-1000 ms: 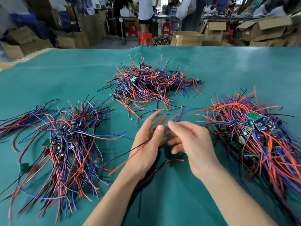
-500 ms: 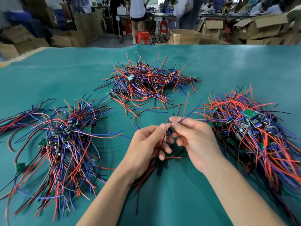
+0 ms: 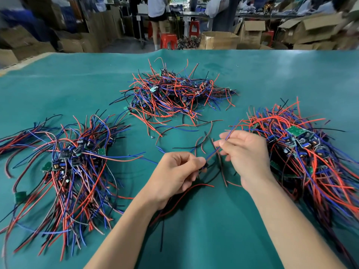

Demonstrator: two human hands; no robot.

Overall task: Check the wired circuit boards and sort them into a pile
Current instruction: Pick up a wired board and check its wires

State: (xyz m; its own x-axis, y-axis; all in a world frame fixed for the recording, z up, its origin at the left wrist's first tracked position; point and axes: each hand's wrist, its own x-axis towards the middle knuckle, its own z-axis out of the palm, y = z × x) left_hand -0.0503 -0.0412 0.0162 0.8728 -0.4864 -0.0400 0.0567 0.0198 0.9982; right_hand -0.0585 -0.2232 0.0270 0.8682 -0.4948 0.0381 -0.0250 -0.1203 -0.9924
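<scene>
Between my hands hangs one wired circuit board [image 3: 204, 166], small and dark, mostly hidden by my fingers. My left hand [image 3: 174, 174] pinches the board at its body, with red and black wires trailing down under the palm. My right hand [image 3: 245, 152] pinches that board's blue wire [image 3: 212, 154] and holds it stretched up to the right. Three heaps of wired boards with red, blue and black leads lie on the green table [image 3: 213, 230]: a left pile [image 3: 71, 171], a far middle pile [image 3: 174, 94] and a right pile [image 3: 303, 152].
Loose red and black wires [image 3: 202, 144] lie on the mat just beyond my hands. Past the table's far edge stand cardboard boxes [image 3: 219, 40], red stools [image 3: 168, 41] and people at other benches.
My hands have drawn apart. The left hand has curled round the board and dropped lower left; the right hand has pulled the blue wire out to the upper right.
</scene>
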